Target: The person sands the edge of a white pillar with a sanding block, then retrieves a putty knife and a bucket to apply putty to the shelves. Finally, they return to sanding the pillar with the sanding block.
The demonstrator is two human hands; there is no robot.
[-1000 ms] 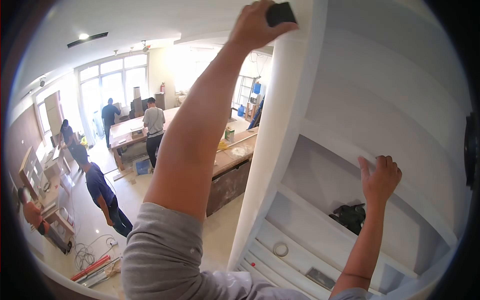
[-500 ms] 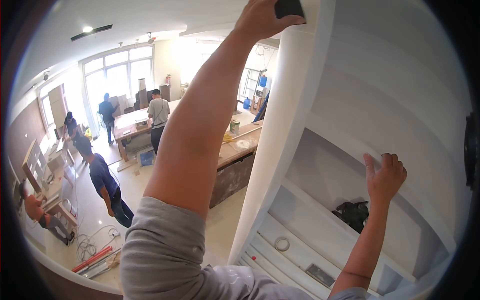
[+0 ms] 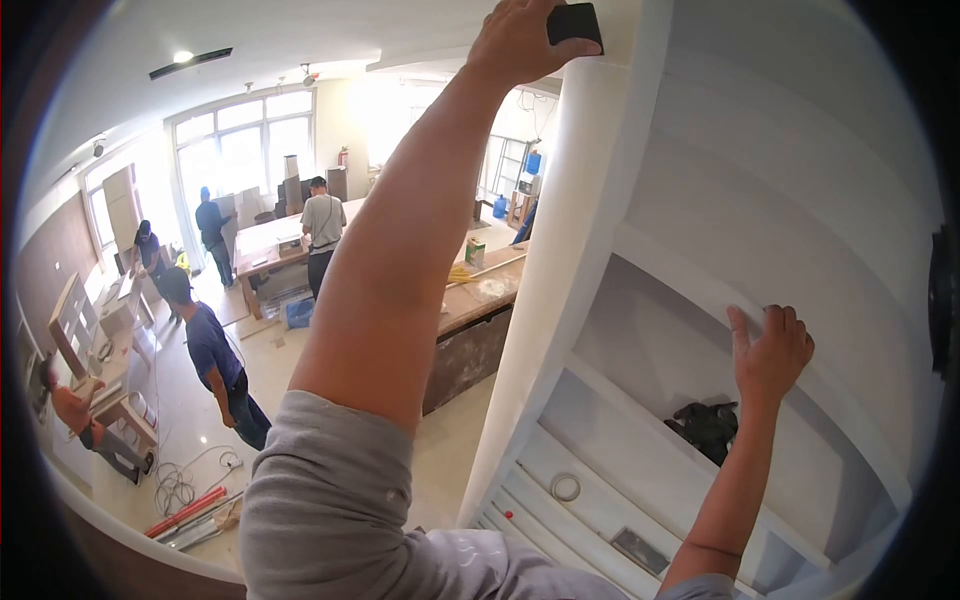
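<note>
My left hand (image 3: pixel 515 42) is raised high at the top of the view, fingers and thumb closed around a flat black block that looks like a sanding block (image 3: pixel 575 30). The block is close to the upper end of a white upright post (image 3: pixel 580 150). Lower on the right, my right hand (image 3: pixel 775 350) grips the edge of a curved white shelf board (image 3: pixel 680 290), its fingers bent over the edge and the thumb up on the left. Just left of that wrist, a crumpled black bundle (image 3: pixel 706 430) lies in the shelf bay.
Below are white slats with a tape roll (image 3: pixel 565 487), a small red object (image 3: pixel 508 515) and a grey rectangular plate (image 3: pixel 640 550). Several people work at tables on the floor. A person in a blue shirt (image 3: pixel 215 350) stands near cables (image 3: pixel 175 488) and red poles (image 3: pixel 187 512).
My left hand and the black block have shifted slightly down and left. My right hand stays put on the shelf edge. The room view has shifted slightly.
</note>
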